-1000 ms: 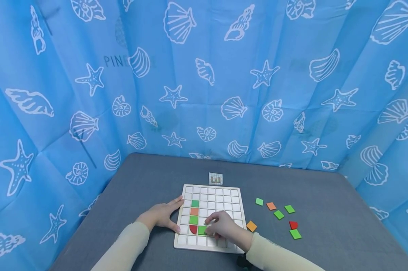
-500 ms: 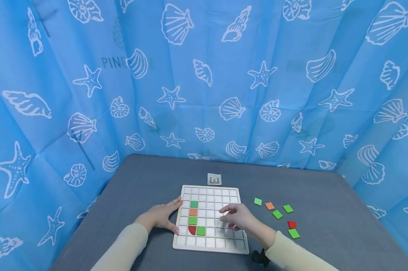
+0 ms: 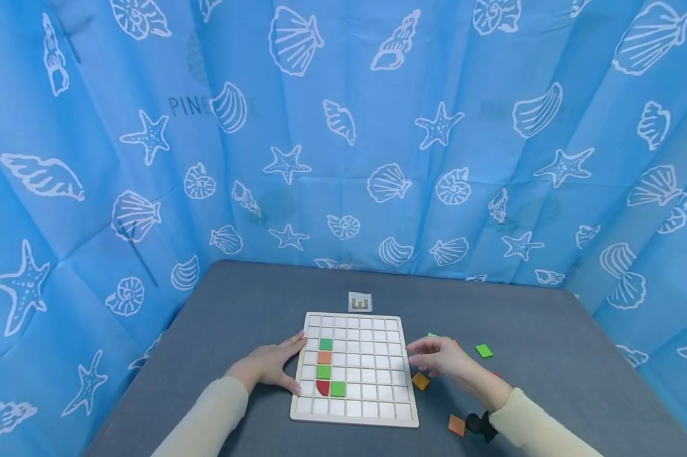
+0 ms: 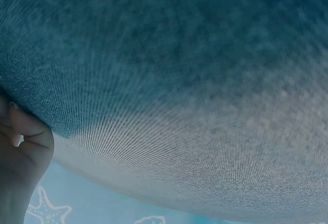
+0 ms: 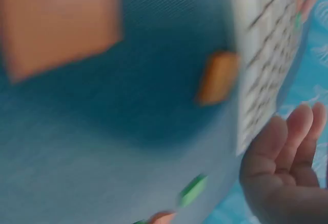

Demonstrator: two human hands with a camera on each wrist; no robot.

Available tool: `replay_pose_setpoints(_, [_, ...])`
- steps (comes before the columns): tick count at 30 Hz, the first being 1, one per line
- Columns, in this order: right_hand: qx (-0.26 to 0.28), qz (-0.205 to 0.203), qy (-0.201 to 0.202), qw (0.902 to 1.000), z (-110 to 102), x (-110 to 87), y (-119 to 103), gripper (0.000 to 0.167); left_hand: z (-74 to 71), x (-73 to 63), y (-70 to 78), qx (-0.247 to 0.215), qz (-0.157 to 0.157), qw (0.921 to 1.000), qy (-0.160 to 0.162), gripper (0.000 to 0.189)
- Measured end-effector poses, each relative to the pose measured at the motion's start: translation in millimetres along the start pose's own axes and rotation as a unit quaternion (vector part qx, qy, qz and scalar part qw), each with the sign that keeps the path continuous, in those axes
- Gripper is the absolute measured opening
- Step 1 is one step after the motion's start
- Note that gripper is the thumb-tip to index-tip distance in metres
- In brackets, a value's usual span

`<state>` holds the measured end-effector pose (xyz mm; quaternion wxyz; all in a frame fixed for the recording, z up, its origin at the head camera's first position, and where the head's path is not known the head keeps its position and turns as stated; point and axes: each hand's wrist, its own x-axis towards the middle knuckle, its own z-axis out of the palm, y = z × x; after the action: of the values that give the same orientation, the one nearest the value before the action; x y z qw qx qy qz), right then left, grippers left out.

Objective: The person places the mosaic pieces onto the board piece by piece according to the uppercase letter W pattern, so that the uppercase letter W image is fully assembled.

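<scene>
My left hand [image 3: 271, 365] rests at the left edge of a white gridded board [image 3: 366, 406], thumb and fingers spread along its rim. On the board, a dark green tile [image 3: 325, 344], an orange tile [image 3: 325, 358] and a green tile [image 3: 323, 372] form a column. Below them sits a red quarter-round tile [image 3: 323, 388], with another green tile [image 3: 338, 389] on its right. Past the board's right edge hovers my right hand [image 3: 446, 360], fingers loosely bent, holding nothing. Nearest to it lies a yellow-orange tile [image 3: 420, 381], which also appears in the right wrist view [image 5: 219, 78].
A small pattern card [image 3: 359, 302] lies behind the board. To the right are an orange tile [image 3: 457, 425] and a green tile [image 3: 483, 351]; more tiles are partly hidden by the right hand and arm. A blue shell-print curtain [image 3: 343, 158] surrounds the grey table [image 3: 263, 285].
My right hand has left the green tile beside the red one and moved right, across the board and past its edge, over the loose tiles. The left hand stays put.
</scene>
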<state>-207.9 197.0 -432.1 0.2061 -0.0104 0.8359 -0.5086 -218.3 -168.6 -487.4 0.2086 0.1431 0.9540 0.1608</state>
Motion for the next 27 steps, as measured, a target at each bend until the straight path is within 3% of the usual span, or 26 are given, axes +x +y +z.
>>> replay_pose_setpoints(2, [-0.014, -0.006, -0.020, 0.9997, -8, 1.4, 8, 0.030, -0.6, -0.4, 0.5, 0.001, 0.000, 1.0000, 0.001, 0.109])
replay_pose_setpoints(5, [-0.021, -0.034, -0.080, 0.9960, -19, 5.4, 21, 0.037, -2.0, -1.1, 1.3, 0.000, 0.002, 1.0000, 0.000, 0.109])
replay_pose_setpoints(8, [-0.011, -0.065, -0.154, 0.9858, -29, 11.1, 32, 0.041, -2.7, -1.5, 1.5, 0.001, 0.005, 1.0000, 0.000, 0.109])
replay_pose_setpoints(11, [0.000, -0.081, -0.195, 0.9774, -34, 17.3, 39, 0.042, -2.3, -1.6, 1.2, 0.000, 0.012, 0.9999, 0.002, 0.109])
replay_pose_setpoints(20, [-0.091, -0.114, -0.199, 0.9692, -33, 24.9, 42, 0.031, 0.5, 0.3, -1.7, -0.003, 0.019, 0.9998, 0.005, 0.109])
replay_pose_setpoints(27, [-0.091, -0.112, -0.193, 0.9706, -31, 28.0, 42, 0.026, 0.1, 0.6, -1.2, -0.006, 0.018, 0.9998, 0.005, 0.109])
